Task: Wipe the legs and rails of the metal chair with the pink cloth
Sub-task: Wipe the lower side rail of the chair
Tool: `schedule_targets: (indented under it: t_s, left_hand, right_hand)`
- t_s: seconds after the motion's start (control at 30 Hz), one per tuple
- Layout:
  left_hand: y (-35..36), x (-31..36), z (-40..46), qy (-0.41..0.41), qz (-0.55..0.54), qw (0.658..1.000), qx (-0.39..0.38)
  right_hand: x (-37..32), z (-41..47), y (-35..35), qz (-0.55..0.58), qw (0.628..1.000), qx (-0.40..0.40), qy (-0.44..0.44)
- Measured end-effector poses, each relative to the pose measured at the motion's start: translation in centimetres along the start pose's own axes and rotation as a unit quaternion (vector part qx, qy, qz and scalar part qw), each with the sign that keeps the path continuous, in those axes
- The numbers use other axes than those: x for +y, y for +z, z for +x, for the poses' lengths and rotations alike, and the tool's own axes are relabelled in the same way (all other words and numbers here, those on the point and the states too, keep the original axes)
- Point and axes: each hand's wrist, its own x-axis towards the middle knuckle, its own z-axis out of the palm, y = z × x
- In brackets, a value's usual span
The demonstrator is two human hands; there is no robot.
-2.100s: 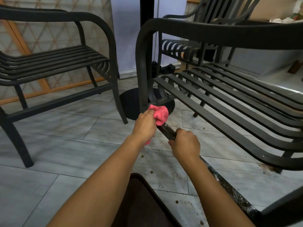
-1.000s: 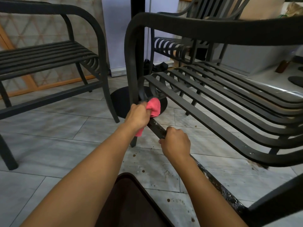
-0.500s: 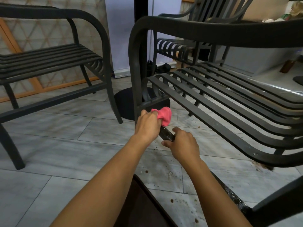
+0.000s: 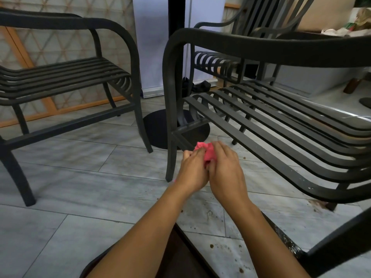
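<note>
The black metal chair [image 4: 281, 121] with a slatted seat fills the right half of the view; its front leg [image 4: 171, 121] stands just left of my hands. A low side rail [image 4: 181, 140] runs from that leg toward me and disappears beneath my hands. The pink cloth [image 4: 207, 152] is bunched on the rail between both hands. My left hand [image 4: 193, 169] grips its left side, and my right hand [image 4: 225, 169] has its fingers curled over the cloth's right side. The lower, dirty stretch of rail [image 4: 285, 237] shows past my right forearm.
A second black slatted chair [image 4: 66, 77] stands to the left and a third [image 4: 230, 59] behind. A black round table base [image 4: 158, 127] sits on the grey tiled floor [image 4: 80, 177], which has brown specks near my arms. My dark-clothed knee [image 4: 176, 257] is at the bottom.
My right hand let go of the bare rail and moved up onto the cloth beside my left hand. Both hands slid slightly down the rail away from the leg joint.
</note>
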Motion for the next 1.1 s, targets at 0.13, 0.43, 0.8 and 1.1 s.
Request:
schedule_targets:
  t_s: [0.13, 0.43, 0.8, 1.1]
  left_hand:
    - [-1.3, -1.3, -0.3, -0.012, -0.220, 0.975, -0.024]
    - [-2.8, -5.3, 1.3, 0.020, -0.010, 0.995, 0.092]
    - [-2.9, -7.7, 2.8, 0.092, 0.203, 0.975, 0.018]
    - [-2.2, -7.9, 2.5, 0.085, 0.191, 0.977, 0.046]
  right_hand:
    - [-1.1, 0.7, 1.2, 0.013, 1.000, -0.015, -0.011]
    - [-1.5, 2.7, 5.2, -0.166, 0.985, -0.041, 0.033]
    - [-0.4, 3.4, 6.3, -0.214, 0.974, -0.073, 0.017]
    - [0.0, 2.4, 5.7, -0.226, 0.970, -0.094, -0.003]
